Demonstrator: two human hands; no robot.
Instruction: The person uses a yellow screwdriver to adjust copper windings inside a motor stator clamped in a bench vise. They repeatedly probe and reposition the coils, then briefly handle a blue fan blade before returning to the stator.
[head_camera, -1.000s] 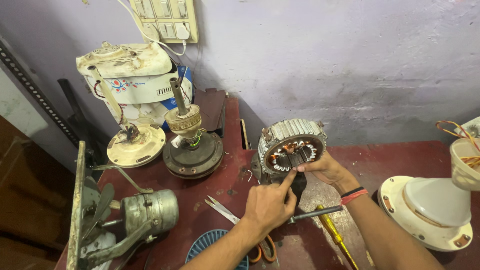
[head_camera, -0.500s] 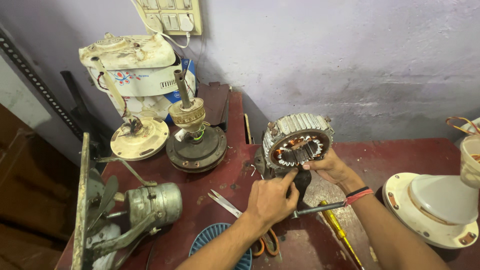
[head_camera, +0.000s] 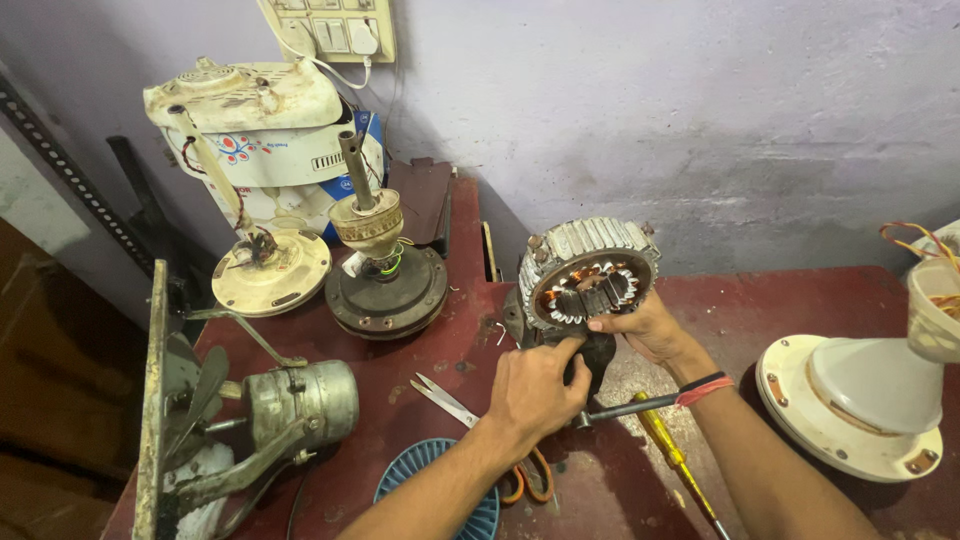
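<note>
Stator core (head_camera: 588, 280) with copper windings stands tilted on the red workbench (head_camera: 800, 300), its lower rim hidden behind both hands. Left hand (head_camera: 535, 390) curls closed against its bottom edge; what the fingers pinch cannot be made out. Right hand (head_camera: 650, 328) grips the stator's lower right side. Scissors (head_camera: 470, 425) lie partly under the left wrist, and a yellow-handled screwdriver (head_camera: 675, 462) runs off the frame's bottom edge.
</note>
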